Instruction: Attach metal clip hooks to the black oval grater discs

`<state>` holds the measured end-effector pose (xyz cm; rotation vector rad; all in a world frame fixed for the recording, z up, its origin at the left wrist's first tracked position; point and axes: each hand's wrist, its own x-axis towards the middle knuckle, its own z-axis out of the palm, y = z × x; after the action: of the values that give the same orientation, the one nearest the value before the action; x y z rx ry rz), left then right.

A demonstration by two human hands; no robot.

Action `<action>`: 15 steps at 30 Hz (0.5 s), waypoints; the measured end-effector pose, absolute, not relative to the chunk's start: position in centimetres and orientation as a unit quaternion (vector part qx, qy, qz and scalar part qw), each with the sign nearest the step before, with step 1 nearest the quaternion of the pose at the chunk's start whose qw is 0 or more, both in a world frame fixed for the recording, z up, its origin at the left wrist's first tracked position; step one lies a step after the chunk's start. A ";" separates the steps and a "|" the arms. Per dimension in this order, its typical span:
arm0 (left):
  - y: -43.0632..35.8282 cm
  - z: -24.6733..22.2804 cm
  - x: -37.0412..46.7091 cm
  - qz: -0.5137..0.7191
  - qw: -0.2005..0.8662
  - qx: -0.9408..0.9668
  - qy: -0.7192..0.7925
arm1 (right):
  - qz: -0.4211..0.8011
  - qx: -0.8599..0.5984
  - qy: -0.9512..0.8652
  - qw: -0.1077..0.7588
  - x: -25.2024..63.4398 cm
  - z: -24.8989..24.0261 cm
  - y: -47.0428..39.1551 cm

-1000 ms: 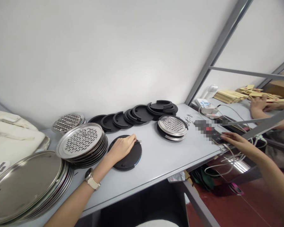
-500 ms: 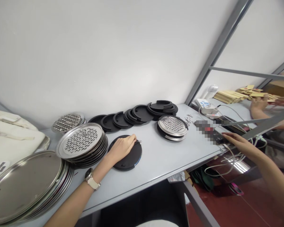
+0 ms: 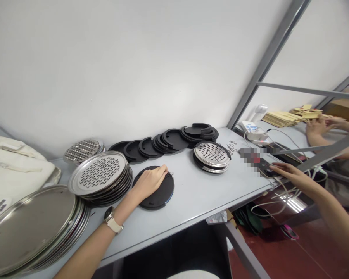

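Note:
My left hand (image 3: 151,179), with a watch at the wrist, is closed over the far right part of a black round disc (image 3: 159,197) lying on the table. Its fingertips are hidden behind the hand. A small metal ring (image 3: 172,174) sticks out at the disc's edge beside them. On the right, my right hand (image 3: 293,176) has its fingers stretched out and touches a dark phone (image 3: 264,168), whose screen is partly pixelated. Between the hands stands a short stack with a round metal grater plate (image 3: 211,153) on top.
Left are stacked grater plates (image 3: 99,174), large round metal plates (image 3: 31,228) and a cream bag (image 3: 14,166). Black discs (image 3: 176,139) line the wall. Small metal rings (image 3: 232,145) lie by a grey frame post (image 3: 256,85). Cables trail right; another person's hands (image 3: 317,126) handle yellow pieces.
My right hand has shifted slightly left over the phone. The other person's hands have come together. My left hand and the disc look unmoved.

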<state>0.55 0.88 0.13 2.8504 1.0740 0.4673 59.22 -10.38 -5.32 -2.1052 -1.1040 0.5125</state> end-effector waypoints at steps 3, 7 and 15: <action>0.9 0.1 0.6 0.152 0.030 0.924 0.350 | 0.212 -0.809 -0.425 0.346 59.8 -5.6 -10.4; 0.9 0.1 0.5 0.154 0.034 0.924 0.349 | 0.233 -0.802 -0.415 0.361 59.9 -5.8 -10.4; 1.0 0.0 0.5 0.151 0.035 0.923 0.352 | 0.211 -0.806 -0.424 0.355 59.9 -5.8 -10.2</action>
<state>0.54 0.96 0.00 2.8368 1.0824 0.4650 59.90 -10.25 -5.83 -2.0841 -1.0946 0.5465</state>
